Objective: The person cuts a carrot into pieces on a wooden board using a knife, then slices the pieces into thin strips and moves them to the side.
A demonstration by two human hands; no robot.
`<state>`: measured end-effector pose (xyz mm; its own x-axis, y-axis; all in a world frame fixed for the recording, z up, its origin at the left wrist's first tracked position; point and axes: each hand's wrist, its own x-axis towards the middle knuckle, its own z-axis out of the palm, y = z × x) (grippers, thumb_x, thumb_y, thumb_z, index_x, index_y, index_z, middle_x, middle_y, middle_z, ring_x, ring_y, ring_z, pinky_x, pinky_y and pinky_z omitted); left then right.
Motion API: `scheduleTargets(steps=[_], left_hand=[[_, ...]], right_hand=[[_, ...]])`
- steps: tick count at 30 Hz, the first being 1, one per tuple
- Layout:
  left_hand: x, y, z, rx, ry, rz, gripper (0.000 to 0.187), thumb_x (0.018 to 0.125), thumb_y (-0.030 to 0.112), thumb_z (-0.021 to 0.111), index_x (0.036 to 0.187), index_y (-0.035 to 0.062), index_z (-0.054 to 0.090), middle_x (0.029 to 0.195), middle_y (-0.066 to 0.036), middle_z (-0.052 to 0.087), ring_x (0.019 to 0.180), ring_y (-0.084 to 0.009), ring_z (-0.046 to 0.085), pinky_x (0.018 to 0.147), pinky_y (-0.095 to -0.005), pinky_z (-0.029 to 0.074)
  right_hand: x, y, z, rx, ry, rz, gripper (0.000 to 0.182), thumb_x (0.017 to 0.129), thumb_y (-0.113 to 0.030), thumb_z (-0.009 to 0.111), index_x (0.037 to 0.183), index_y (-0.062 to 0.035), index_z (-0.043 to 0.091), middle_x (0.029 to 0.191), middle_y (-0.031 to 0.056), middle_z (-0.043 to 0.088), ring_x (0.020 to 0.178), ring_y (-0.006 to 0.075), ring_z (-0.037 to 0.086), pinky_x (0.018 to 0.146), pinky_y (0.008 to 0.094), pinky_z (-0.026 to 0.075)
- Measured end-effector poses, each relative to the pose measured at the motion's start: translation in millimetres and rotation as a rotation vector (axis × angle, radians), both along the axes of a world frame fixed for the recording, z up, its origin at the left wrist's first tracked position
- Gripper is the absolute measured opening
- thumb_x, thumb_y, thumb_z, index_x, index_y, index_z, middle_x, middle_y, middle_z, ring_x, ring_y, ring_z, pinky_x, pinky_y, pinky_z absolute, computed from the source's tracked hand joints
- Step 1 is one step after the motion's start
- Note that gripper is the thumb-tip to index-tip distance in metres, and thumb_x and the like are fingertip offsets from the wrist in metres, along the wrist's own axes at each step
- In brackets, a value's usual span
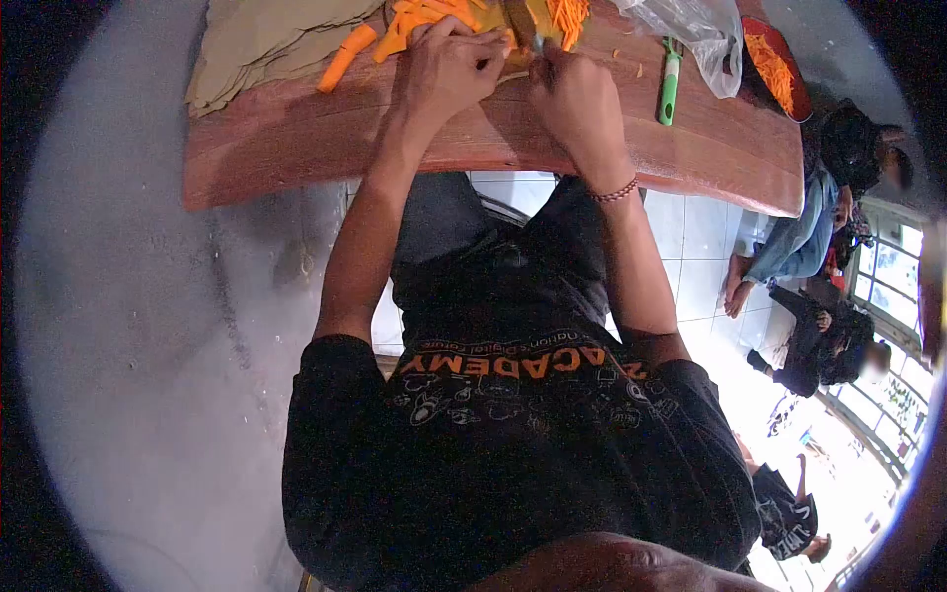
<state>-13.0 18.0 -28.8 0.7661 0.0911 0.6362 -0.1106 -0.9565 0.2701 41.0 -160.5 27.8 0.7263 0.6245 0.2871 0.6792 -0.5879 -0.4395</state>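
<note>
At the top of the head view, my left hand (454,67) has its fingers bent and pressed on a small carrot piece (506,41). Beside it my right hand (582,104), with a braided bracelet at the wrist, is closed round the handle of a knife (540,43); much of the knife is hard to make out. Orange carrot slices (424,14) lie beyond my left hand. Thin carrot strips (568,18) are heaped past my right hand. A longer carrot piece (347,57) rests to the left.
Brown sheets (266,47) cover the wooden table's (286,148) left part. To the right are a green-handled peeler (670,87), a clear plastic bag (705,41) and a red plate (801,104) of shredded carrot. Several people sit at the far right, near windows.
</note>
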Motion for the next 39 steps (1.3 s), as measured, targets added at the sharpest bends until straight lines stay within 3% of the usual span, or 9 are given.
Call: scheduleTargets(steps=[1,11,23,26,35,37,39], left_hand=[[1,0,0,0.004,-0.024,-0.005,0.021,0.085,0.028,0.073,0.099,0.0152,0.08,0.099,0.002,0.076,0.083,-0.018,0.064,0.081,-0.0345,0.052],[-1,-3,2,0.057,-0.029,0.027,0.018,0.086,0.029,0.072,0.095,0.0152,0.08,0.099,0.003,0.077,0.085,-0.0177,0.065,0.084,-0.0338,0.051],[-1,-1,3,0.03,-0.033,0.004,0.02,0.084,0.027,0.072,0.098,0.0151,0.08,0.098,-0.001,0.076,0.085,-0.0198,0.065,0.082,-0.0363,0.051],[-3,-3,6,0.01,0.0,0.017,0.02,0.084,0.027,0.072,0.098,0.015,0.08,0.098,0.0,0.077,0.085,-0.0196,0.065,0.082,-0.0365,0.051],[-2,0,1,0.016,-0.001,0.006,0.02,0.085,0.027,0.072,0.099,0.0155,0.08,0.098,0.002,0.077,0.085,-0.0178,0.065,0.084,-0.035,0.052],[-2,0,0,0.049,-0.036,0.023,0.02,0.085,0.027,0.073,0.1,0.0148,0.079,0.099,0.002,0.076,0.084,-0.0178,0.065,0.082,-0.0343,0.053],[-2,-1,0,0.029,-0.041,0.029,0.02,0.085,0.027,0.073,0.099,0.0147,0.079,0.099,0.002,0.076,0.084,-0.0181,0.066,0.082,-0.0342,0.054]], right_hand=[[3,1,5,0.008,-0.014,0.027,0.016,0.085,-0.014,0.063,0.087,0.0017,0.067,0.073,0.0277,0.065,0.069,0.0445,0.067,0.062,0.0506,0.056],[-18,-9,18,0.116,0.033,0.018,0.022,0.088,-0.02,0.064,0.084,0.0013,0.067,0.072,0.0294,0.063,0.071,0.0462,0.066,0.063,0.0515,0.055],[-28,-7,15,0.008,0.055,0.02,0.028,0.087,-0.022,0.064,0.094,0.0053,0.064,0.068,0.0289,0.063,0.069,0.0459,0.067,0.06,0.0517,0.056],[-33,-2,19,0.025,0.133,-0.048,0.02,0.093,-0.019,0.059,0.1,-0.0007,0.064,0.074,0.0305,0.061,0.075,0.0489,0.063,0.063,0.055,0.05],[4,10,-10,0.047,0.022,0.006,0.02,0.093,-0.02,0.06,0.094,-0.0007,0.064,0.074,0.0294,0.062,0.075,0.0488,0.062,0.063,0.0547,0.051],[4,9,1,0.061,-0.045,0.035,0.022,0.086,-0.02,0.066,0.087,0.0018,0.067,0.07,0.0263,0.065,0.068,0.0427,0.068,0.061,0.0486,0.057],[-2,3,10,0.05,-0.02,0.03,0.022,0.087,-0.02,0.065,0.086,0.0021,0.066,0.07,0.0265,0.065,0.068,0.0431,0.068,0.061,0.0494,0.057]])
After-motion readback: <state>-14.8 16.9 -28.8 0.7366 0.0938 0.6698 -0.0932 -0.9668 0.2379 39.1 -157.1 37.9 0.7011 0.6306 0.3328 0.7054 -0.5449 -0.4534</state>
